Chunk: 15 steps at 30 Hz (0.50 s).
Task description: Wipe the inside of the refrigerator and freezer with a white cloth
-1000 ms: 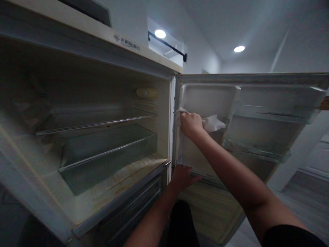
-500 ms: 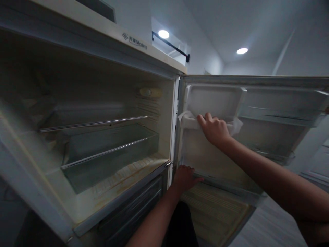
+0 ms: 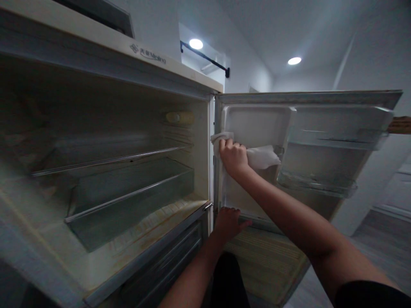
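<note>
The refrigerator door (image 3: 253, 184) stands swung out to the right, its white inner panel facing me. My right hand (image 3: 233, 157) is closed over a thin white wipe (image 3: 263, 157), pressed to the panel near the hinge side. One end of the wipe sticks out left of the fingers, and a longer crumpled part trails to the right. Lower down, my left hand (image 3: 228, 224) rests at the door's hinge-side edge, thumb stretched out to the right and fingers spread. What its fingertips touch is partly hidden.
Left of the door is the refrigerator compartment (image 3: 201, 162), with a glass shelf (image 3: 112, 161), a clear drawer (image 3: 135, 205) and a yellowish stained floor (image 3: 154, 224). Clear door racks (image 3: 317, 182) jut out on the right. My dark-clothed knee (image 3: 228, 278) is close below.
My right hand has slid left with the wipe, toward the hinge edge. My left hand has stayed nearly in place. The view has shifted slightly, showing more of the door's outer side.
</note>
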{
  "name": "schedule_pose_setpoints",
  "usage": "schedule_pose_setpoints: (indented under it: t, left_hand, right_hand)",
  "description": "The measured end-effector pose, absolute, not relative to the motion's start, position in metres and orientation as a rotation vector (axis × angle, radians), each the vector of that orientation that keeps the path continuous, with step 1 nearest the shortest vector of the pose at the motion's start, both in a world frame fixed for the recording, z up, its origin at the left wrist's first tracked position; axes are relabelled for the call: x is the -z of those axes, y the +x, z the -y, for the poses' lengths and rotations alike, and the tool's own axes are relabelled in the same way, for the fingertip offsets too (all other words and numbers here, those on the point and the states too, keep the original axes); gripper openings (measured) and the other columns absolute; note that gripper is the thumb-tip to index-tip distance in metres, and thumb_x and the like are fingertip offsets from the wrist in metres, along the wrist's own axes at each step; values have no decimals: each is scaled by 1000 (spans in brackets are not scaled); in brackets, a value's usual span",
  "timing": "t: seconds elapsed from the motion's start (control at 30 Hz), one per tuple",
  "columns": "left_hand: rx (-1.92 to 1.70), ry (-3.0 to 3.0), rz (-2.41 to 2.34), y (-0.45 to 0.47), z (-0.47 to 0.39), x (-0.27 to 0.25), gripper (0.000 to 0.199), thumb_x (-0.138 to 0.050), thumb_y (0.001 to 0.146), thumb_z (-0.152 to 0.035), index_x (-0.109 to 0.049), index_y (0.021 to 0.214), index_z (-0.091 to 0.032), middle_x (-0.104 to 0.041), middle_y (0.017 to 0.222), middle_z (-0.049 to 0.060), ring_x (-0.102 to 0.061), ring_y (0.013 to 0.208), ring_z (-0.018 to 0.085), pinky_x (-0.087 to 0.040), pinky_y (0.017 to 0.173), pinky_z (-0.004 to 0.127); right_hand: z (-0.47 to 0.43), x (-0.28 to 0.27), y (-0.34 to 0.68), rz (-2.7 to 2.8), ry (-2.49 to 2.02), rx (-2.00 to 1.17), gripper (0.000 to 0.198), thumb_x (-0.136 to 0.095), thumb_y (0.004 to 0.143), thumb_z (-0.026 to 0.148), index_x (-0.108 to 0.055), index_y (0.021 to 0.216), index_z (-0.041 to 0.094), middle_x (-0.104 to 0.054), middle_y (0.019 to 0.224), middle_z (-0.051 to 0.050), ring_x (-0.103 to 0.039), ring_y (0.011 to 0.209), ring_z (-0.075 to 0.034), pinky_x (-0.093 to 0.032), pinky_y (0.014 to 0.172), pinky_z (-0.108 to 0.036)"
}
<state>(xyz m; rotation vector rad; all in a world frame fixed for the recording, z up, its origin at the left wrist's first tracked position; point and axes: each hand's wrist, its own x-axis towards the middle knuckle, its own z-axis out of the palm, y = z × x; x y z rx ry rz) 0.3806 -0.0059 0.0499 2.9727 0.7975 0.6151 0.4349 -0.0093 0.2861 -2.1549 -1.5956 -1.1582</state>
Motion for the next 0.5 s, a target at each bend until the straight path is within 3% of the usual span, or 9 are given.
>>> schedule_pose_setpoints:
  t: [0.37,0.5]
  left_hand:
    - [-612,2978,-790,376,5,-50,68,-49,90,-78,-74,103,-17,-77,99,11,-72,99,31,-50,93,44]
    - [-647,2971,-815,383,9,-50,65,-49,92,-76,-73,101,-16,-77,98,12,-72,99,31,-50,93,43]
  right_hand:
    - [102,-294,511,1736,-2344,1254,30,-40,100,15,-55,126,20,-70,111,-14,-73,85,-26,-38,62,-27]
    - [103,-299,522,1778,-2342,1127,28,-55,98,37,-61,119,20,-74,109,-12,-73,88,-27,-36,64,-28]
